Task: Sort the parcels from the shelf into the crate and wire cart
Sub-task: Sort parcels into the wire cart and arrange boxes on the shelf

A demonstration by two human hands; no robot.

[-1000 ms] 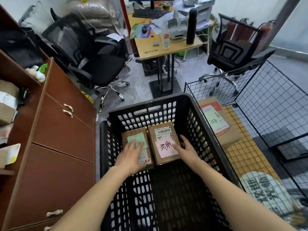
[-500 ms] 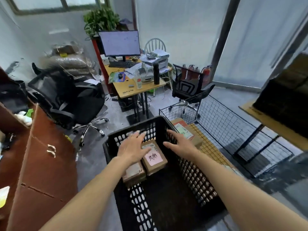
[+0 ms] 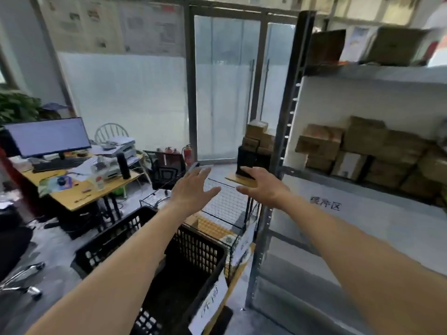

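Both hands have lifted out of the black crate [image 3: 198, 252] and now hang in the air, holding nothing.

Left hand [image 3: 193, 189] and right hand [image 3: 263, 187] have fingers spread straight above the crate; the wire cart [image 3: 229, 201] stands just behind the crate, and brown parcels [image 3: 362, 146] crowd the shelf [image 3: 358, 182] to the crate's right.

Two bare forearms reach forward and upward from the bottom of the view, held out in the air in front of the person. The left hand [image 3: 193, 189] is seen from the back, palm facing away, fingers straight and slightly spread, holding nothing. The right hand [image 3: 262, 183] is level with it and just beside it, apart, fingers extended and relaxed toward the left, also holding nothing.
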